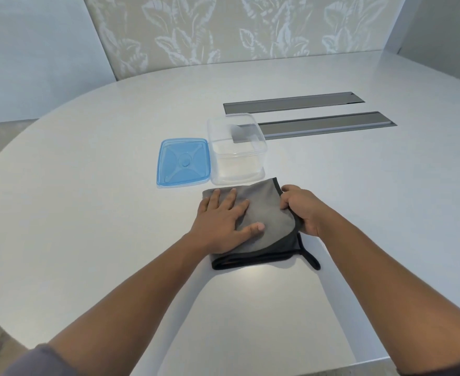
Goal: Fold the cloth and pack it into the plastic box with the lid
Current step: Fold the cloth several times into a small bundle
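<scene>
1. Cloth (267, 210): grey, with dark piping along its edges; folded into a rough rectangle and lying flat on the bench (87, 199). This entry serves as the landmark for the rest. A short loop of piping trails from its near right corner.
2. Left hand (224, 222): palm down on the left half of the cloth, fingers spread and flat, pressing the fabric; it grasps nothing.
3. Right hand (303, 208): at the right edge of the cloth, fingers curled over and thumb closed on the upper layer, pinching that edge. The layer is lifted a little there, showing a darker layer beneath.
4. Plastic box (237, 150): clear, square, open-topped and upright; just beyond the far edge of the cloth, close to it. Whether the two touch cannot be told. Nothing is seen inside.
5. Lid (184, 162): translucent blue, square, lying flat on the bench; beyond the cloth's far left corner, directly beside the left wall of the box.
6. Two grey slots (326, 123): long, narrow, recessed in the bench surface; beyond the cloth to the right, past the box, one behind the other. The nearer one runs behind the box.
7. Sleeve (38, 360): grey, at the left forearm, nearest the viewer, well short of the cloth.
</scene>
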Action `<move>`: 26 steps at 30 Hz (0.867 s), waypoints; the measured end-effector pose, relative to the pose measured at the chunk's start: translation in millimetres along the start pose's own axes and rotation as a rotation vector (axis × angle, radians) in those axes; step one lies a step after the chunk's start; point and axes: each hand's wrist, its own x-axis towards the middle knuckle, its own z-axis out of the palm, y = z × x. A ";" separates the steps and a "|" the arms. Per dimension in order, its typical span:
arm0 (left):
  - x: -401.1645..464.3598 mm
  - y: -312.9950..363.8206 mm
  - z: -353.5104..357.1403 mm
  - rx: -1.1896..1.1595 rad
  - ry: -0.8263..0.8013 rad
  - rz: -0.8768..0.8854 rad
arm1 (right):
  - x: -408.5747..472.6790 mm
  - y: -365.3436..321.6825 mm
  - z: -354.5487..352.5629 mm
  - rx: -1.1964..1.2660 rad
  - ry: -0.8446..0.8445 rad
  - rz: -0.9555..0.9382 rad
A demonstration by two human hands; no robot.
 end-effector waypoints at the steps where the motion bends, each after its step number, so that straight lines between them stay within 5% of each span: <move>1: 1.4 1.9 -0.9 -0.017 0.032 0.017 | 0.4 2.7 0.3 -0.054 0.005 -0.008; 5: 6.1 9.0 3.3 -0.076 0.094 0.067 | -2.0 5.2 3.4 -0.167 0.034 -0.066; 9: 7.6 10.5 8.1 0.047 -0.045 0.068 | -3.4 5.1 3.6 -0.253 0.077 -0.066; 14: 8.5 11.2 7.6 0.101 -0.097 0.077 | -9.0 0.0 8.3 -0.641 0.202 -0.194; 18: 8.3 11.7 8.1 0.118 -0.093 0.078 | -7.8 -4.1 18.9 -1.056 0.439 -0.495; 21: 6.8 12.5 8.3 0.090 -0.062 0.097 | -4.8 -2.9 39.5 -1.074 0.245 -0.781; 24: 5.9 11.2 9.3 0.062 -0.003 0.117 | 3.8 11.3 55.9 -1.115 -0.022 -0.662; 26: 5.0 9.2 10.3 0.026 0.031 0.120 | 12.6 20.7 56.1 -1.140 -0.004 -0.581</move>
